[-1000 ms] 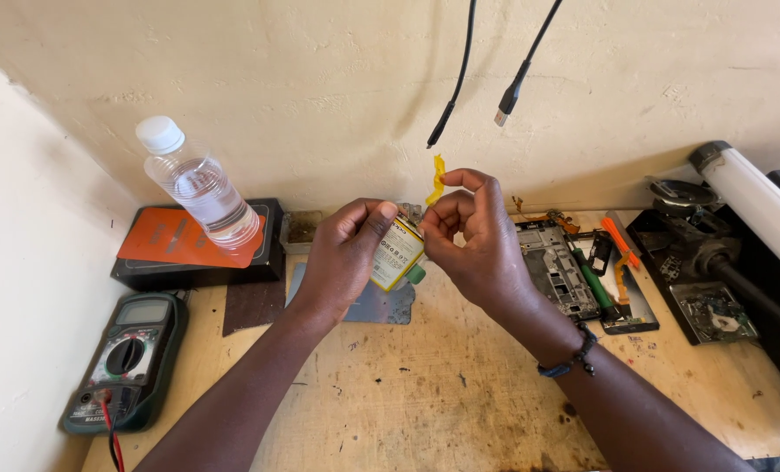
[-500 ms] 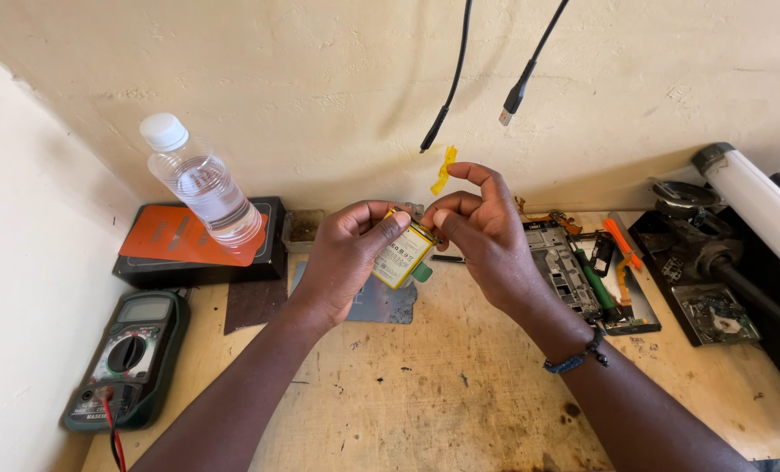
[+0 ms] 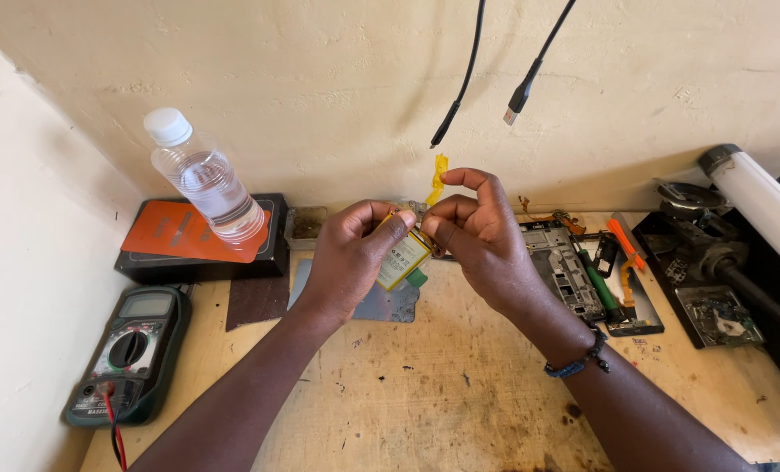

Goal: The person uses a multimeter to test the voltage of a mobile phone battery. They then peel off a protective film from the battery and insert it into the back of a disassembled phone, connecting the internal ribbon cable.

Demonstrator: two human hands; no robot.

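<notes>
My left hand (image 3: 348, 262) grips a small flat phone battery (image 3: 400, 260) with a pale label, held up over the wooden bench (image 3: 425, 402). My right hand (image 3: 476, 229) pinches a strip of yellow tape (image 3: 438, 180) that rises from the battery's top edge, its other fingers curled against the battery. Both hands meet near the middle of the view, just under two dangling black cables (image 3: 460, 87).
A clear plastic bottle (image 3: 206, 183) leans over an orange and black box (image 3: 202, 240) at the left. A multimeter (image 3: 128, 354) lies at the front left. A grey metal plate (image 3: 381, 301) sits under the hands. An opened phone (image 3: 565, 267), tools and a white tube (image 3: 757, 205) crowd the right.
Both hands have stayed together at the battery. My right hand has drawn the yellow tape strip a little higher and further from the battery.
</notes>
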